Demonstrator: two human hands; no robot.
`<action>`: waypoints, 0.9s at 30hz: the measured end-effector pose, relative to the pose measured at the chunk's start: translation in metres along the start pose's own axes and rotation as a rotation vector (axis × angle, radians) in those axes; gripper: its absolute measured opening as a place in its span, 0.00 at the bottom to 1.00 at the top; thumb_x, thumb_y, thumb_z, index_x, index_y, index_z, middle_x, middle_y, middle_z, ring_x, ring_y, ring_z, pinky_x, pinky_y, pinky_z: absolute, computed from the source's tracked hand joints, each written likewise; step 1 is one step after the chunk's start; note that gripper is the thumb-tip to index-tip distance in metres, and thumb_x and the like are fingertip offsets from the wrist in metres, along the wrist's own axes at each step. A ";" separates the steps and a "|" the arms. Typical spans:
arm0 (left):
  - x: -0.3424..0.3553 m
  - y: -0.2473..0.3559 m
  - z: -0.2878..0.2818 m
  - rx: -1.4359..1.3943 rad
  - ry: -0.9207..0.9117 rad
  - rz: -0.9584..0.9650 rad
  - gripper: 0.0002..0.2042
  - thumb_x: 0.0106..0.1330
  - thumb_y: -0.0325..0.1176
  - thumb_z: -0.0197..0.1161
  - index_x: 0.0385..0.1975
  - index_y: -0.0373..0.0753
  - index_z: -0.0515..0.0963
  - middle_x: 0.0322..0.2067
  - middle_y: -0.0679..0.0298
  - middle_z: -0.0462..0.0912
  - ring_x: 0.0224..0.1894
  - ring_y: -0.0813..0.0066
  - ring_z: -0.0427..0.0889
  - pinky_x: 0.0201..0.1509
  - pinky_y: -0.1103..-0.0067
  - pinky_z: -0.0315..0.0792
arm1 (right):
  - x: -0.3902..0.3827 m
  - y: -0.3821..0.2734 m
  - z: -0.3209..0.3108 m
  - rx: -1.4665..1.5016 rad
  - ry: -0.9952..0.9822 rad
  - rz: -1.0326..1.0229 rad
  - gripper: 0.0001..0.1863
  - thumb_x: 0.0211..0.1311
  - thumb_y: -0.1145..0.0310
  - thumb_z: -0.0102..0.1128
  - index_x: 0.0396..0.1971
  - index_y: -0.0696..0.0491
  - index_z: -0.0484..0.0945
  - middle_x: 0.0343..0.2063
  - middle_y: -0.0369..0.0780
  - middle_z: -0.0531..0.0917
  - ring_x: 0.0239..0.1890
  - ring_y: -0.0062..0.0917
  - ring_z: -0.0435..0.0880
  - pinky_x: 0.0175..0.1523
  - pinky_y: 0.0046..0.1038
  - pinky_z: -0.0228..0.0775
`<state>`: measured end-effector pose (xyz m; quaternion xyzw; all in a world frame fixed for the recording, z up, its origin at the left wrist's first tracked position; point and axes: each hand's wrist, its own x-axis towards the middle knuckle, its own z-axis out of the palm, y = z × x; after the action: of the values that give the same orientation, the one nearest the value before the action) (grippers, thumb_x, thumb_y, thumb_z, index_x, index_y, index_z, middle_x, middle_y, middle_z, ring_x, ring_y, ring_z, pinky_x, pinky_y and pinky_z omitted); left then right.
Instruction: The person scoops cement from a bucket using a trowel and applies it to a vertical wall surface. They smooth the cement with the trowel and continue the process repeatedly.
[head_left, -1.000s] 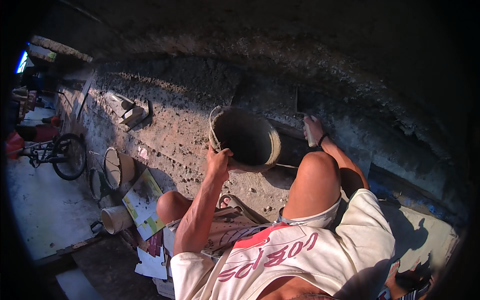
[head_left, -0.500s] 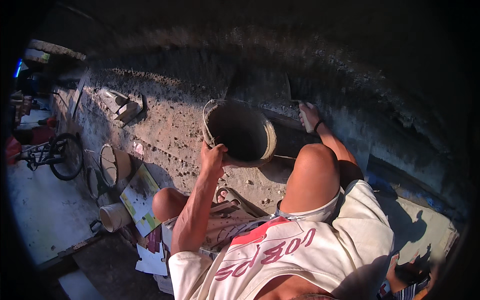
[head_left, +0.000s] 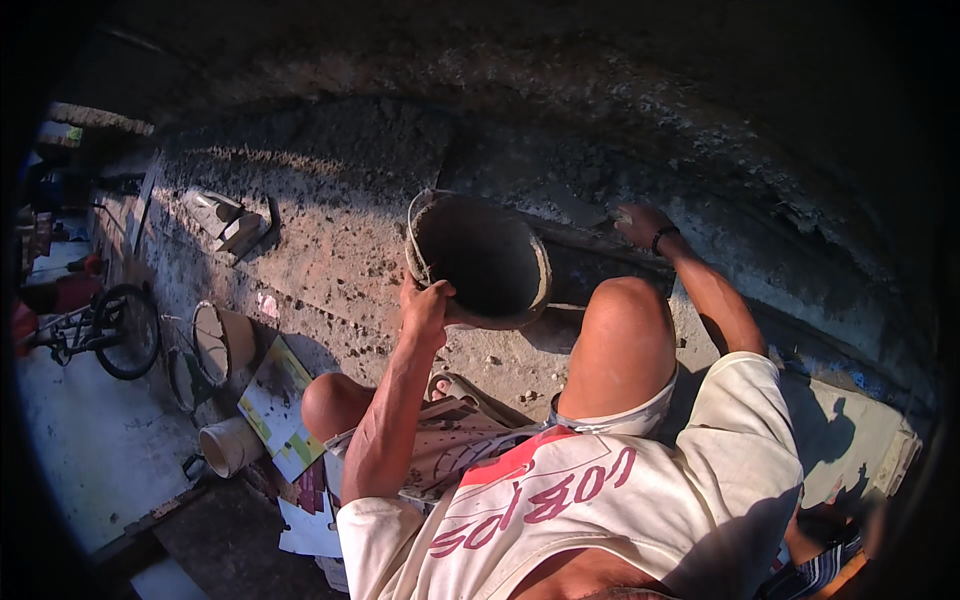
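A round bucket (head_left: 538, 292), its rim crusted with dried mortar, is tilted in front of my knees with its mouth toward me. My left hand (head_left: 424, 305) is closed on its near left side; the inside is dark. Farther right, in the shadow by the wall, my right hand (head_left: 645, 226) is closed round a trowel's handle. The trowel's dark blade (head_left: 580, 207) points left, close to the rough wall foot; whether it touches there I cannot tell.
Plastering floats (head_left: 236, 226) lie on the gritty ground at left. Nearer stand another bucket (head_left: 228, 345), a pale pail (head_left: 231, 446) and a patterned board (head_left: 283, 408). A bicycle (head_left: 122, 332) is at far left. The dark rough wall (head_left: 600, 90) runs across the far side.
My right hand with the trowel has moved right and stretched out along the wall, and the wrist has turned. My left hand keeps its grip on the bucket, which has hardly moved.
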<state>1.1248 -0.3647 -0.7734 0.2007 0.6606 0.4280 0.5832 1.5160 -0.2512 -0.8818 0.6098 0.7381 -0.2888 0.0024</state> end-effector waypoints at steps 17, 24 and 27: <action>-0.001 0.013 0.037 -0.061 -0.069 -0.039 0.25 0.51 0.16 0.50 0.53 0.35 0.65 0.43 0.53 0.74 0.37 0.58 0.82 0.32 0.62 0.85 | 0.026 -0.003 -0.008 -0.207 0.090 0.039 0.18 0.58 0.61 0.55 0.49 0.49 0.74 0.39 0.51 0.81 0.45 0.47 0.79 0.48 0.46 0.71; 0.002 0.011 0.034 -0.009 -0.029 -0.026 0.26 0.51 0.16 0.50 0.54 0.36 0.65 0.45 0.53 0.73 0.38 0.58 0.81 0.33 0.61 0.85 | 0.032 -0.008 -0.017 -0.187 0.143 0.068 0.18 0.59 0.60 0.54 0.50 0.46 0.73 0.40 0.50 0.80 0.45 0.45 0.79 0.48 0.46 0.71; -0.001 0.017 0.038 -0.032 -0.048 -0.040 0.26 0.51 0.16 0.50 0.54 0.37 0.65 0.45 0.54 0.73 0.38 0.59 0.81 0.33 0.61 0.85 | 0.044 -0.013 -0.021 -0.168 0.155 0.060 0.19 0.59 0.60 0.55 0.52 0.45 0.72 0.41 0.50 0.79 0.45 0.45 0.78 0.47 0.46 0.71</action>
<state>1.1566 -0.3431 -0.7576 0.1883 0.6434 0.4215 0.6107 1.5007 -0.2043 -0.8748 0.6500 0.7389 -0.1777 0.0050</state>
